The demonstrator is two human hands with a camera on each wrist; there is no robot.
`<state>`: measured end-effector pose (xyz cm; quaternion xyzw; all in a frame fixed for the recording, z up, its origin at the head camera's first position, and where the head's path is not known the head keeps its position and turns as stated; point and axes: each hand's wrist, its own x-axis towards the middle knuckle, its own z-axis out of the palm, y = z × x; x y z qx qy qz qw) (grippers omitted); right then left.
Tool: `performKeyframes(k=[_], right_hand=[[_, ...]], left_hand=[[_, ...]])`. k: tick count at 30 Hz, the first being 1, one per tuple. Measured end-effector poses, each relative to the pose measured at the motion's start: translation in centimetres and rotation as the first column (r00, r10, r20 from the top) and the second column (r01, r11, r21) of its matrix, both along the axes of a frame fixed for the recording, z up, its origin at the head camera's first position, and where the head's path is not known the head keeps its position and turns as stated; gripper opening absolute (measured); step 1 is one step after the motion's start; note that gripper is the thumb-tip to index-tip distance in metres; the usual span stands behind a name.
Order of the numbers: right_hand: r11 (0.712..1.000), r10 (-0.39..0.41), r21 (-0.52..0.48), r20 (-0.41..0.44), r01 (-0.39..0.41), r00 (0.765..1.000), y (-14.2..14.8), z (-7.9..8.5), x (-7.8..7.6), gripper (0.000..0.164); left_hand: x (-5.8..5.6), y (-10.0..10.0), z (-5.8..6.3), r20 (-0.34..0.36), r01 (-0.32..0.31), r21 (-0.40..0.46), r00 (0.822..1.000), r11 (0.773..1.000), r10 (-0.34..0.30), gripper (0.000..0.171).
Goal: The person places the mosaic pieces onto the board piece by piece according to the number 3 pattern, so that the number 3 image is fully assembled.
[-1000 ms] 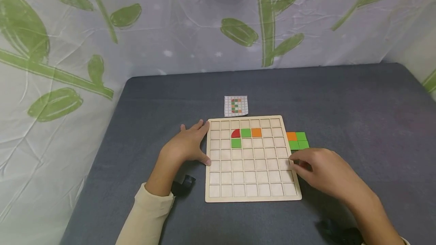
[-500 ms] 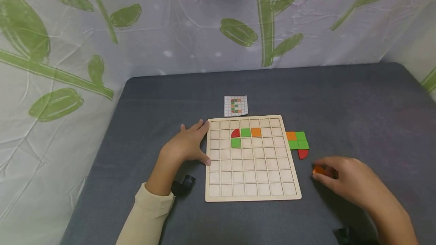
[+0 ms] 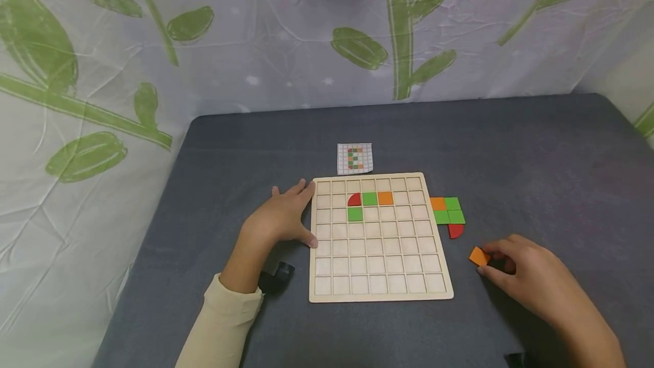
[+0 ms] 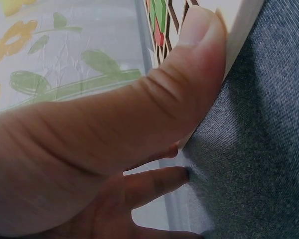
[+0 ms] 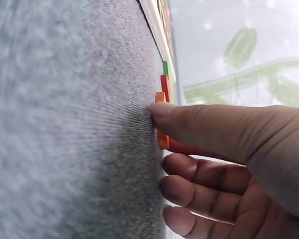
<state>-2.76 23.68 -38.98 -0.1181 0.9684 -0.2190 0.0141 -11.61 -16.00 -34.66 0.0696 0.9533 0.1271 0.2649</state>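
A wooden grid board (image 3: 377,275) lies on the dark table, with a red quarter-circle tile (image 3: 355,200), green tiles (image 3: 369,199) and an orange square tile (image 3: 385,198) in its upper cells. My left hand (image 3: 278,217) spreads along the board's left edge, thumb (image 4: 202,30) resting on the rim, other fingers fairly straight. To the right of the board, my right hand (image 3: 526,271) pinches another orange square tile (image 3: 478,256) between thumb and forefinger, right at the tabletop. In the right wrist view that tile (image 5: 163,139) is partly behind the thumb; the remaining fingers curl below.
Beside the board's right edge sit a loose orange tile (image 3: 437,204), several green tiles (image 3: 456,216) and a red quarter-circle tile (image 3: 456,231). A small printed pattern card (image 3: 355,159) lies just beyond the board. A patterned curtain (image 3: 286,33) hangs behind the table (image 3: 511,152).
My right hand has moved from the board's right edge outward and nearer, now pinching an orange tile. The loose red tile has come into view. My left hand stays put.
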Motion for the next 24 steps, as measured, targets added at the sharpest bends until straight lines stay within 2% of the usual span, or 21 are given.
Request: performKeyframes(k=[6, 24], right_hand=[[1.0, 0.005, -0.012, -0.089, -0.006, 0.996, 0.0, -0.4, 0.1, 0.025], [0.994, 0.107, -0.019, -0.153, -0.111, 0.982, -1.8, 0.4, -0.5, 0.027]], left_hand=[[0.0, 0.0, 0.0, 0.003, -0.001, 0.003, 1.0, 1.0, 0.001, 0.12], [0.1, 0.1, 0.1, 0.0, -0.002, -0.003, 1.0, 1.0, 0.002, 0.12]])
